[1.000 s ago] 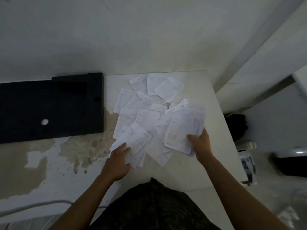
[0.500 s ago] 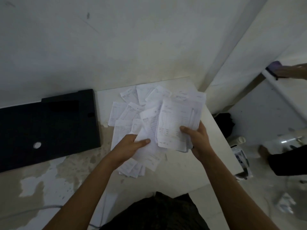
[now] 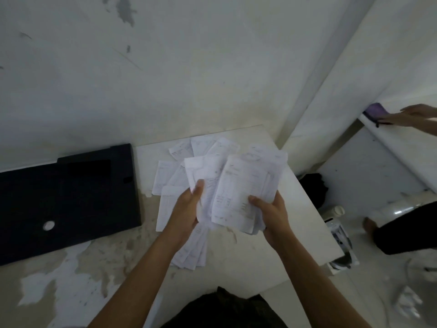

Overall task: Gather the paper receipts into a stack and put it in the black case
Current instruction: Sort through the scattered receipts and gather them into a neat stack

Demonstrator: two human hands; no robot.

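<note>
My right hand (image 3: 272,216) grips a loose stack of white paper receipts (image 3: 246,183), held up above the table. My left hand (image 3: 186,207) pinches a few more receipts (image 3: 203,171) and holds them against the left side of that stack. Several loose receipts (image 3: 170,178) still lie spread on the white table (image 3: 295,233), some at the far edge and a small fan of them (image 3: 194,249) under my left wrist. The black case (image 3: 66,197) lies flat on the table to the left, with a small round silver mark on it.
The table stands against a stained white wall; its surface on the left is worn and patchy. Another person's hand (image 3: 411,116) touches a purple object on a ledge at the far right. A dark bag (image 3: 312,188) and white items sit on the floor beyond the right table edge.
My left hand lifted receipts off the table and brought them up against the stack in my right hand. The camera tilted up. Another person's hand came into view at the right.
</note>
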